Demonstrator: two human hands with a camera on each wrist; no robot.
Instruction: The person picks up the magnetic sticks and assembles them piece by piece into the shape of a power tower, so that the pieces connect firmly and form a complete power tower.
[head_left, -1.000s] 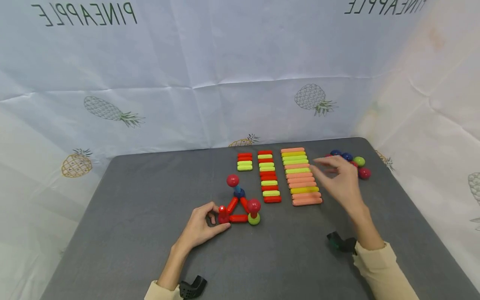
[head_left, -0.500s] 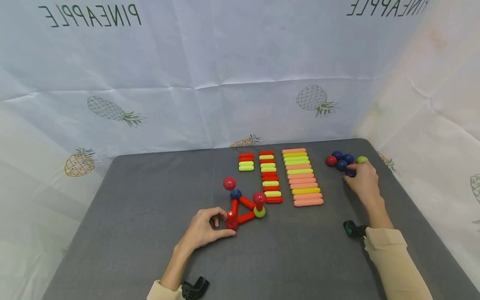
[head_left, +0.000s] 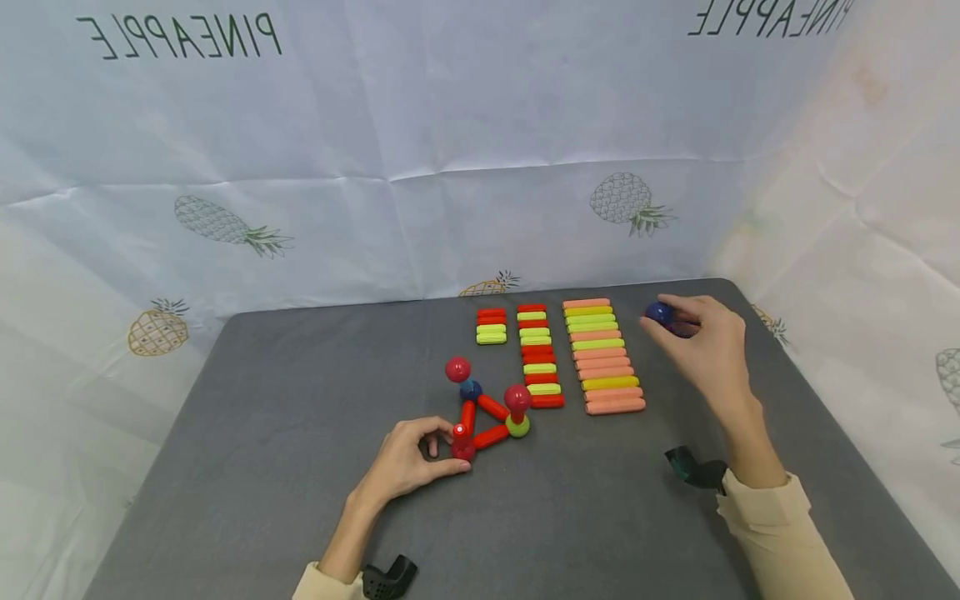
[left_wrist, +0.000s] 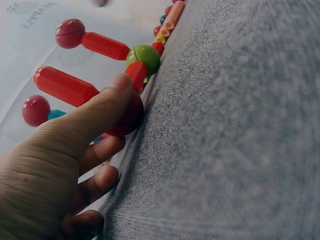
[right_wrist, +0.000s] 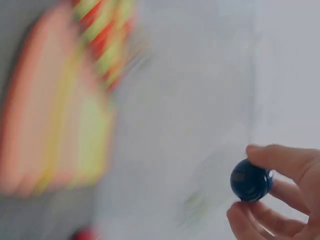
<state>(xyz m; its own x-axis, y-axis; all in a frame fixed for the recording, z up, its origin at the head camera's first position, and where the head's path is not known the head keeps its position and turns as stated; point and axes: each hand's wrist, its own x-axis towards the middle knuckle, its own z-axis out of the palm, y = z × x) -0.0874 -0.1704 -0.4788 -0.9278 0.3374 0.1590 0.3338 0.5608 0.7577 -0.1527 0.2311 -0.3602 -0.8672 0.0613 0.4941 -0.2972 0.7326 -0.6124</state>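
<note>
A triangular frame of red rods point(head_left: 491, 437) lies on the table with a ball at each corner. My left hand point(head_left: 412, 454) pinches its near red ball point(head_left: 463, 451), from which a red rod point(left_wrist: 66, 86) stands up. On the green ball point(head_left: 517, 427) an upright red rod bears a red ball point(head_left: 517, 397). At the back corner, a short light-blue rod joins a dark-blue ball point(head_left: 471, 391) to another red ball point(head_left: 458, 369). My right hand point(head_left: 708, 350) holds a blue ball point(right_wrist: 250, 181) between thumb and fingers, right of the rod rows.
Peach, yellow and green rods point(head_left: 604, 362) form a long row right of centre. Shorter red and yellow-green rods make two rows point(head_left: 538, 358), point(head_left: 491, 328) to its left. Loose balls at the back right are mostly hidden by the right hand. A pineapple-print cloth point(head_left: 420, 233) hangs behind the table point(head_left: 300, 375).
My right hand went right to the loose balls, took the blue ball, and has come back leftward with it. My left hand turned the frame slightly and still holds its near red ball.
</note>
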